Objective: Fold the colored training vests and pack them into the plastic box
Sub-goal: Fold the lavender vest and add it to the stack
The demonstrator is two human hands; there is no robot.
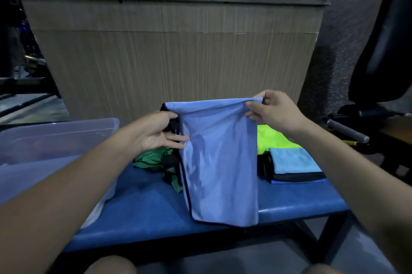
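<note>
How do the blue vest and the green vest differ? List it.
The blue vest hangs smooth from both hands, left hand and right hand; the green vest lies crumpled on the bench, untouched. The blue vest is light blue; the green vest is dark green. Both have black trim.

Both bare forearms reaching forward from the lower corners. Left hand point(159, 132) palm-up, fingers point(176, 140) extended rightward against the blue vest point(219, 162), thumb hooked over its upper left edge. Right hand point(270, 110) raised higher, knuckles toward the camera, pinching the vest's top right corner between thumb and curled fingers.
</note>
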